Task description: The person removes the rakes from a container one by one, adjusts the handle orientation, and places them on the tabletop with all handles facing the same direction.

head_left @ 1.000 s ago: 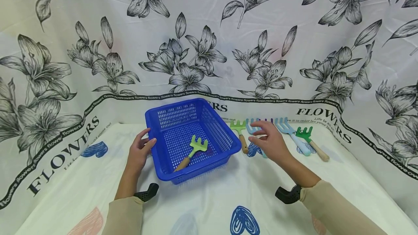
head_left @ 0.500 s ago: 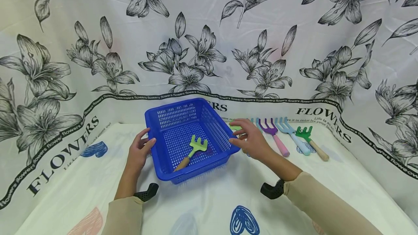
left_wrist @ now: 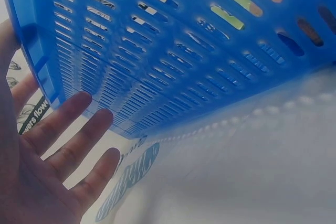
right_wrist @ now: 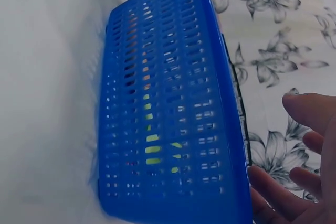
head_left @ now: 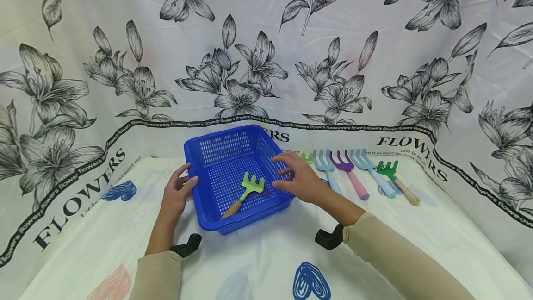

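Note:
A blue plastic basket (head_left: 241,219) stands on the cloth in the head view, with a light green hand rake (head_left: 252,183) lying inside, its wooden handle toward the front. At the basket's left rim, my left hand (head_left: 175,193) holds the edge with thumb and index finger; in the left wrist view its other fingers (left_wrist: 79,150) extend beside the slotted wall. Over the right rim hovers my right hand (head_left: 306,179), fingers loosely bent and nothing in them. The right wrist view shows its thumb and fingers apart beside the basket's rim (right_wrist: 231,108).
Right of the basket lie a light green rake (head_left: 307,158), partly hidden by my right hand, a light blue rake (head_left: 324,163), a purple rake with pink handle (head_left: 357,184), another light blue rake (head_left: 381,182) and a dark green rake (head_left: 389,170). Behind hangs a flowered cloth (head_left: 266,8).
My right hand has moved left from above the rakes to over the basket's right rim, uncovering the purple and light blue rakes. My left hand and the basket stay in place.

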The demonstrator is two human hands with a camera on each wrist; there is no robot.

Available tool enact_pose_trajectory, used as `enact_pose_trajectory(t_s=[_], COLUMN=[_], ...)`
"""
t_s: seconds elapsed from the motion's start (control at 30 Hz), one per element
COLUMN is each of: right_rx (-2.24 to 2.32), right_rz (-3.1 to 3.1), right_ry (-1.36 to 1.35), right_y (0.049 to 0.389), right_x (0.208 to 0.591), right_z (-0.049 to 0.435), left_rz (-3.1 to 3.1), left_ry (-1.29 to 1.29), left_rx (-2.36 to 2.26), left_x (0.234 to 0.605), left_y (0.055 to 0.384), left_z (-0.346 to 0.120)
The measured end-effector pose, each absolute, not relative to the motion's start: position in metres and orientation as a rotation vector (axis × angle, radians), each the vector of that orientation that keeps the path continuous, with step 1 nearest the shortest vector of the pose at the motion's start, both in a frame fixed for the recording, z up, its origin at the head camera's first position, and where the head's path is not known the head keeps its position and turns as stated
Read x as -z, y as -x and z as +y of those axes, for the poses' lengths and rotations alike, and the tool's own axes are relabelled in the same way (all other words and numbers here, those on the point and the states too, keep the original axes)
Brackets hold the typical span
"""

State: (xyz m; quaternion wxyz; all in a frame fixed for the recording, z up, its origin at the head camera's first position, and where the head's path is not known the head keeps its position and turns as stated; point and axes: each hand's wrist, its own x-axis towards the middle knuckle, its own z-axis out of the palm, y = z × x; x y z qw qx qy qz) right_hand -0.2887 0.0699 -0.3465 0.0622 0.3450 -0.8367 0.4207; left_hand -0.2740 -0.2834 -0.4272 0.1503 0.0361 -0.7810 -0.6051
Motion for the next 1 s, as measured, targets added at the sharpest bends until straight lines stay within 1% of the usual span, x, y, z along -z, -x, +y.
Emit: enact_pose_trajectory(t_s=[0.5, 1.0], right_rx=[-1.319, -1.243], right_rz=[-2.66, -2.9], right_ry=[-1.169, -1.257], right_y=[0.29, 0.297], right_x=[0.346, 0.348], right_z=[0.032, -0.01], left_rz=[-2.251, -2.242], left_ry=[-0.091, -0.092], left_rx=[1.71, 1.709], left_x=[0.426, 0.426], left_y=[0.274, 0.274], left_z=[-0.283, -0.282])
